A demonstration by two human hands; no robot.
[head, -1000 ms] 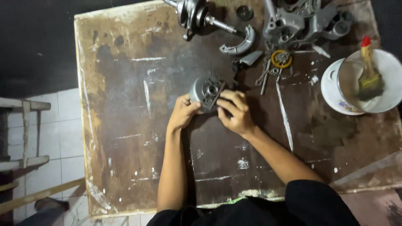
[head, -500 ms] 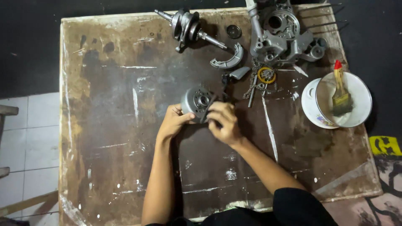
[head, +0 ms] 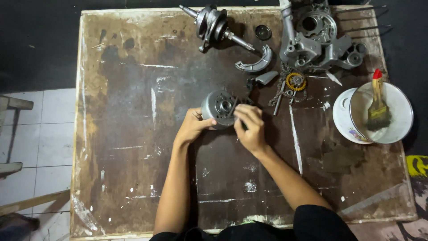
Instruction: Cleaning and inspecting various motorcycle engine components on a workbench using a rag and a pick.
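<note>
Worn wooden table (head: 133, 134) sits more centred in view than half a second ago, camera shifted. Engine casing (head: 318, 42), crankshaft (head: 214, 24), bowl with brush (head: 379, 114) unmoved at far edge. Round metal flywheel (head: 219, 107) stays mid-table, same spot. Left hand (head: 192, 127) still clasps its side; right hand (head: 250, 127) pinches its rim.

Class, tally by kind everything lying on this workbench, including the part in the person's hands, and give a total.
Round flywheel rotor, held by left hand and right hand: 1
Crankshaft: 1
Engine casing: 1
Brake shoe: 1
Small round cap: 1
Chain with sprocket: 1
Bowls: 2
Paintbrush: 1
Total: 9
</note>
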